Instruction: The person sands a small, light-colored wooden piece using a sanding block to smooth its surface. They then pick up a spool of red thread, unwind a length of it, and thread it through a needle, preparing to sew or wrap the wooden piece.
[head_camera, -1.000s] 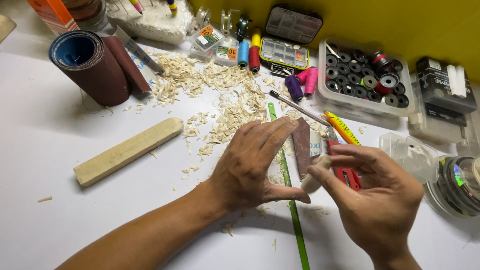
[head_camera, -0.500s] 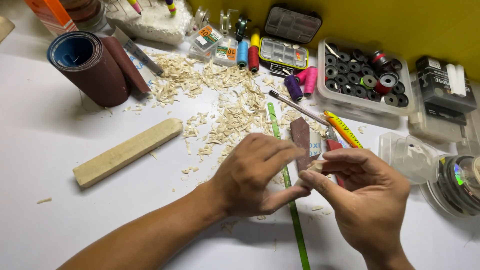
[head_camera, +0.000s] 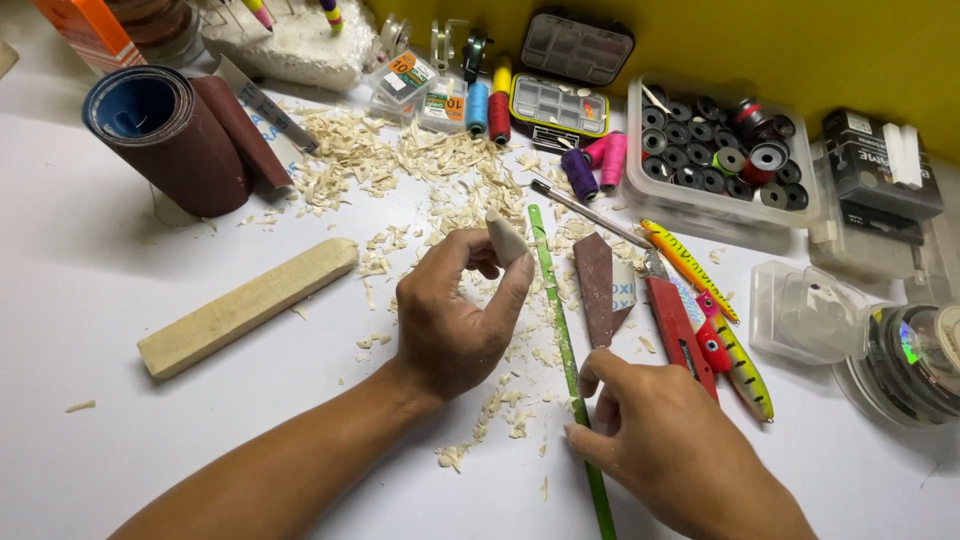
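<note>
Left hand (head_camera: 455, 315) raised off white table (head_camera: 90, 250), thumb + fingertips pinching small pale carved wood piece (head_camera: 505, 238), rounded, tapered toward top, held upright above the shavings (head_camera: 420, 170). Right hand (head_camera: 660, 445) lower, w/ fingers curled, tips down on table touching thin green ruler (head_camera: 560, 330) near its lower half; holding nothing as far as can be told, palm side hidden. Step in hand, by the look of it: checking shape of carved piece betw. shaping passes, w/ right hand free by the tools. Folded brown sandpaper piece (head_camera: 597, 285) lying just right of ruler, red-handled knife (head_camera: 678, 325) beside that, painted fishing lures (head_camera: 725, 345) touching knife's right side. Next move prob. calls for picking up sandpaper or knife w/ right hand, keeping firm pinch on the small piece, turning it to reach unfinished side. Pale wood block (head_camera: 245, 305) well apart to left; sandpaper roll (head_camera: 160, 135) at upper left; clear box of bobbins (head_camera: 715, 150) at upper right; thread spools (head_camera: 590, 160) near it. Hard to make out: lower end of carved piece, buried in fingers; knife blade, unclear whether out; ruler's bottom end cut off by frame edge; clear containers at right edge only partly seen.
</note>
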